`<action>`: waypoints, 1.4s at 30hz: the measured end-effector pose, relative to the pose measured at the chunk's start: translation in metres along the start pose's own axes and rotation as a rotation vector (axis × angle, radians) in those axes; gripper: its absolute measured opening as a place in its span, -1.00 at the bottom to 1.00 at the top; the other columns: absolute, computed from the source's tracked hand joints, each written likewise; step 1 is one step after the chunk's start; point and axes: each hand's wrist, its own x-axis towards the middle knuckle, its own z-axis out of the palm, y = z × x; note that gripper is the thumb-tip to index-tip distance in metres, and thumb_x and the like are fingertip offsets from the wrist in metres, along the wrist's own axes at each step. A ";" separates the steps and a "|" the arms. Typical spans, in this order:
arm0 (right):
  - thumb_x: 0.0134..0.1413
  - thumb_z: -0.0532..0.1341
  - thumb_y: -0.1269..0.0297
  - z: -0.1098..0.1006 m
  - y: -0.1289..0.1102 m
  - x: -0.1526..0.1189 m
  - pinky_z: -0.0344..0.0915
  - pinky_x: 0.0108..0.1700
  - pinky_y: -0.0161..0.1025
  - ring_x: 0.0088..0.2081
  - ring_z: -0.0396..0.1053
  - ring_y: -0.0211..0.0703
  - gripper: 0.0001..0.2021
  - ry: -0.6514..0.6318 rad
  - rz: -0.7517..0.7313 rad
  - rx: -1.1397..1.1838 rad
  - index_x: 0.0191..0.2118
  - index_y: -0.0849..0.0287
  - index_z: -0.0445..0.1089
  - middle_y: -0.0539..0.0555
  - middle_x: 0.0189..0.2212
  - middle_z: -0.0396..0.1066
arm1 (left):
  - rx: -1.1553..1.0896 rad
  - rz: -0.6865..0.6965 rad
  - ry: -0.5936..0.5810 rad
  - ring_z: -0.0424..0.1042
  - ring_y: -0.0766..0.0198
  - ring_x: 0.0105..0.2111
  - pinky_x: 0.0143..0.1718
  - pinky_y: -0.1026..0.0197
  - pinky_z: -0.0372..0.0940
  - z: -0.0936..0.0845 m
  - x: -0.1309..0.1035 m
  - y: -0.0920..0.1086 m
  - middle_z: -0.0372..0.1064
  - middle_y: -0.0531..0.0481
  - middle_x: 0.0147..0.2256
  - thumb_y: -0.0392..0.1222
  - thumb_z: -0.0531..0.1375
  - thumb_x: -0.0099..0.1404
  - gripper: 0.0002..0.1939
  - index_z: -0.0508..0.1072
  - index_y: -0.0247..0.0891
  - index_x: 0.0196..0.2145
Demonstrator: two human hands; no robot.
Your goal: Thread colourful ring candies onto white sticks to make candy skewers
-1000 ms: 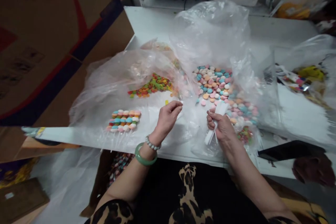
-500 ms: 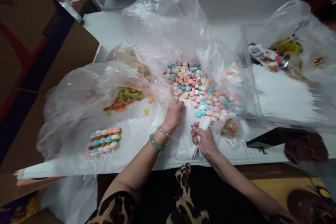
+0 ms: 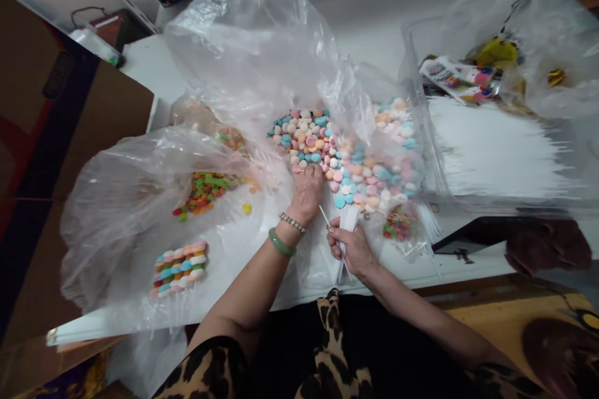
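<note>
My left hand (image 3: pixel 306 192), with a beaded bracelet and a green bangle on its wrist, reaches to the near edge of a pile of pastel round candies (image 3: pixel 309 140). Its fingers are bent and close together; their tips, and anything between them, are hidden. Just to the right, my right hand (image 3: pixel 352 248) is closed around a bundle of white sticks (image 3: pixel 349 219). One thin stick (image 3: pixel 324 216) slants out from its thumb and fingers, toward the left hand. Several candy skewers (image 3: pixel 180 268) lie side by side on the left, threaded with pastel and brighter candies.
Clear plastic bags (image 3: pixel 253 31) surround the candies. Colourful gummy candies (image 3: pixel 206 190) lie at left, with a small bag of them (image 3: pixel 400 222) at right. A clear box of white sticks (image 3: pixel 491 149) stands right of a black tablet-like object (image 3: pixel 482 234). A cardboard box (image 3: pixel 107 93) rises at left.
The view has shifted a little. My left hand has moved further into the pastel candies. A single stick now pokes out from my right hand, beside the bundle.
</note>
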 end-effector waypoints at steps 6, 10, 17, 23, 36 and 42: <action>-0.24 0.32 0.27 -0.001 -0.003 0.001 -0.04 -0.73 -0.42 -0.77 0.09 -0.40 -0.75 0.018 -0.006 0.047 -0.38 0.18 0.29 -0.10 -0.71 0.30 | 0.036 0.122 -0.085 0.33 0.11 -0.24 -0.19 0.12 0.17 -0.012 -0.016 0.002 0.35 -0.17 -0.27 -0.31 -0.04 0.39 -0.73 0.40 -0.29 -0.07; -0.24 0.33 0.27 -0.005 -0.007 0.001 -0.04 -0.72 -0.42 -0.77 0.08 -0.41 -0.75 0.078 -0.061 0.103 -0.38 0.17 0.28 -0.11 -0.71 0.28 | 0.165 0.147 -0.192 0.33 0.08 -0.23 -0.23 0.11 0.21 -0.022 -0.039 0.012 0.35 -0.19 -0.26 -0.38 -0.03 0.36 -0.72 0.37 -0.34 -0.05; -0.25 0.34 0.29 -0.010 -0.017 0.002 -0.06 -0.71 -0.42 -0.75 0.07 -0.41 -0.73 0.136 -0.091 0.116 -0.40 0.15 0.25 -0.12 -0.70 0.28 | 0.155 0.260 -0.195 0.29 0.04 -0.02 -0.02 0.03 0.21 -0.022 -0.051 0.006 0.28 -0.29 0.08 -0.42 -0.03 0.33 -0.59 0.28 -0.33 0.12; -0.30 0.33 0.27 -0.005 -0.019 -0.002 -0.06 -0.71 -0.41 -0.75 0.06 -0.40 -0.72 0.156 -0.083 0.045 -0.40 0.15 0.26 -0.12 -0.71 0.27 | -0.128 0.147 -0.114 0.33 0.12 -0.18 -0.11 0.07 0.24 -0.016 -0.045 -0.001 0.35 -0.16 -0.23 -0.36 -0.02 0.33 -0.58 0.30 -0.29 0.12; 0.08 0.17 0.27 0.029 -0.017 -0.029 0.21 -0.30 -0.28 -0.40 0.37 -0.18 -0.89 -0.038 -0.690 -1.121 -0.36 0.08 0.45 -0.01 -0.47 0.45 | -1.717 -0.668 -0.094 0.23 0.49 -0.55 -0.52 0.38 0.11 -0.088 -0.102 -0.013 0.30 0.05 -0.46 -0.03 0.35 0.10 -0.64 0.46 -0.33 -0.23; 0.04 0.17 0.28 0.043 -0.009 -0.029 0.15 -0.40 -0.31 -0.50 0.29 -0.21 -0.90 -0.058 -0.655 -1.201 -0.43 0.08 0.41 -0.04 -0.57 0.36 | -1.729 -0.624 -0.042 0.26 0.47 -0.54 -0.52 0.37 0.14 -0.094 -0.124 -0.021 0.31 0.04 -0.46 -0.03 0.33 0.13 -0.64 0.48 -0.34 -0.21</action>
